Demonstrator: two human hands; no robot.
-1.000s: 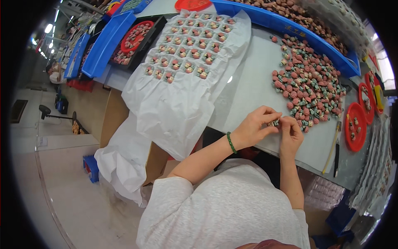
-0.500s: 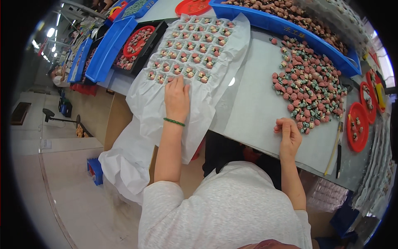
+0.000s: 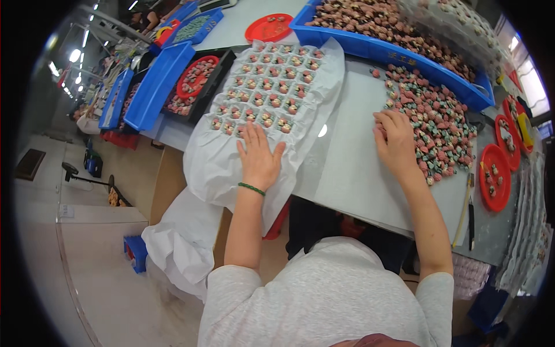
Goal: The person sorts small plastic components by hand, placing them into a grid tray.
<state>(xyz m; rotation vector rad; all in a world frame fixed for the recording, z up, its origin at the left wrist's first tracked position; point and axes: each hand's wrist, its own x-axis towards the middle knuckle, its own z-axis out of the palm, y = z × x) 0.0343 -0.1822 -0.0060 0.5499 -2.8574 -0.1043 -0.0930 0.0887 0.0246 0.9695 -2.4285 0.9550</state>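
Note:
My left hand (image 3: 260, 159) lies palm down with spread fingers on crumpled white sheeting (image 3: 211, 165), its fingertips at the nearest row of a white pocketed tray (image 3: 260, 97). Small pink-and-cream figurines (image 3: 267, 119) sit in the tray's pockets. At the left side of a loose pile of small pink and teal figurines (image 3: 433, 121), my right hand (image 3: 396, 141) hovers with loosely bent fingers, thumb and forefinger apart. Nothing shows between them, though its palm side is hidden.
Behind the pile stands a long blue bin (image 3: 393, 56) of similar pieces. Red plates (image 3: 495, 179) and a black-handled tool (image 3: 471, 222) lie at the right. Further left are a blue tray (image 3: 159, 87), a black crate (image 3: 222, 69) and another red plate (image 3: 269, 28).
My left hand has drawn back slightly from the tray and spread its fingers. My right hand has moved forward from the table's near side to the pile's left edge. The view has shifted slightly.

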